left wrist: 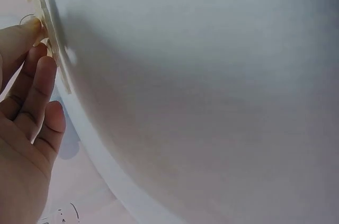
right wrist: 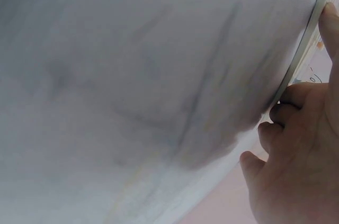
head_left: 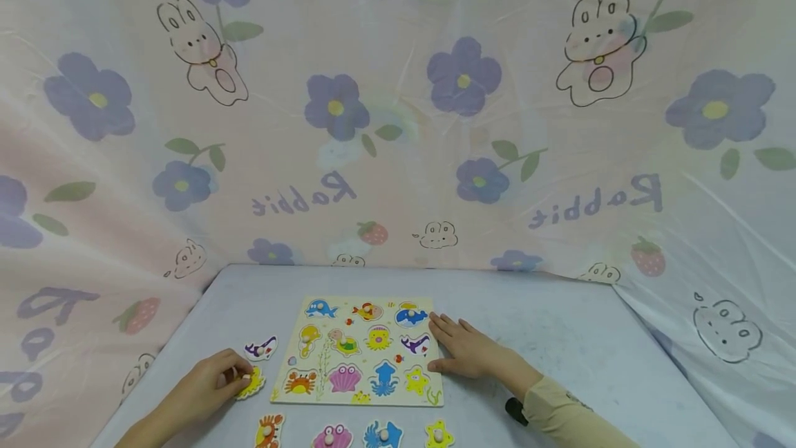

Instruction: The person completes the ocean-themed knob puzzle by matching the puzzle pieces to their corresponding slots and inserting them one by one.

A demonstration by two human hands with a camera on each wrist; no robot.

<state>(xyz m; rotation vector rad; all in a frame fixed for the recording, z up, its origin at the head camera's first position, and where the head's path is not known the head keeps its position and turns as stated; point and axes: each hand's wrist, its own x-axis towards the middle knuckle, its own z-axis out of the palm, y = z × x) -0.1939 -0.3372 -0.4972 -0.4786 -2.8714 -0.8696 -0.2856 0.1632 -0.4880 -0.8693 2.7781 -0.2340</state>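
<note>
The left hand [head_left: 208,382] pinches the knob of a yellow wooden piece [head_left: 251,384] left of the puzzle board; in the left wrist view the left hand [left wrist: 29,97] holds that piece [left wrist: 52,38] by thumb and fingertip, its edge toward the camera. A flat board [head_left: 357,398] printed with sea animals lies on the table. Knobbed pieces sit in its top and middle rows. At the board's right edge rests the right hand [head_left: 466,350], fingers extended. The right wrist view shows the right hand [right wrist: 296,139] against the board's edge [right wrist: 302,54].
A purple whale piece [head_left: 261,349] lies above the yellow one. Along the table's front are a crab piece [head_left: 269,430], a pink shell piece [head_left: 332,437], a blue piece [head_left: 383,435] and a yellow star [head_left: 439,434]. A black object [head_left: 516,411] lies by the right sleeve. Patterned cloth hangs behind.
</note>
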